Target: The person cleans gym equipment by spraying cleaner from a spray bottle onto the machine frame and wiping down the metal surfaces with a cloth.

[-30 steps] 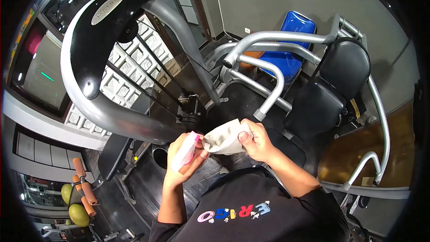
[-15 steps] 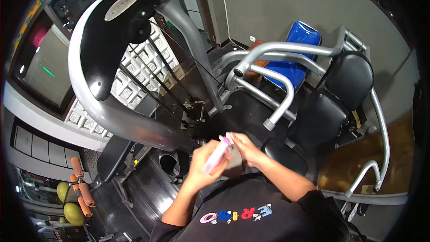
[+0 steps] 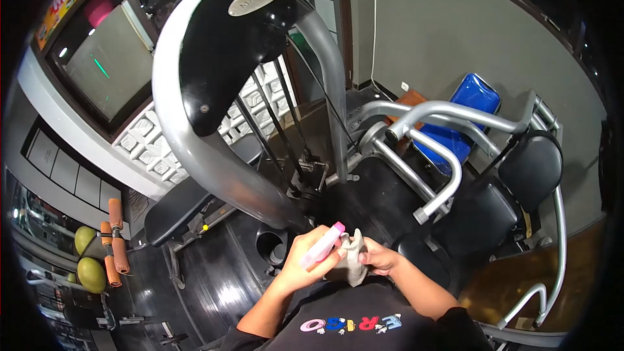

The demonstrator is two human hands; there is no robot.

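In front of my chest, my left hand (image 3: 300, 259) is closed around a pink and white spray bottle (image 3: 320, 249), its pink top pointing away from me. My right hand (image 3: 381, 258) grips a crumpled light grey cloth (image 3: 355, 261), thumb on top. The cloth hangs between both hands, right beside the bottle, and the left fingertips come close to it. Fingers on the far side of the bottle and cloth are hidden. Beyond my hands stands a grey and black weight machine (image 3: 224, 175).
Silver machine arms (image 3: 448, 117) and a black padded seat (image 3: 484, 211) stand to the right, near a blue folding chair (image 3: 478, 101). On the left are a black bench (image 3: 185, 211), orange foam rollers (image 3: 117, 247) and green balls (image 3: 92, 274). A black cup-shaped holder (image 3: 273, 246) sits close ahead.
The view has swung, so the machine sits further right and lower. More of the grey cloth shows now between my hands. Both hands keep hold of their things.
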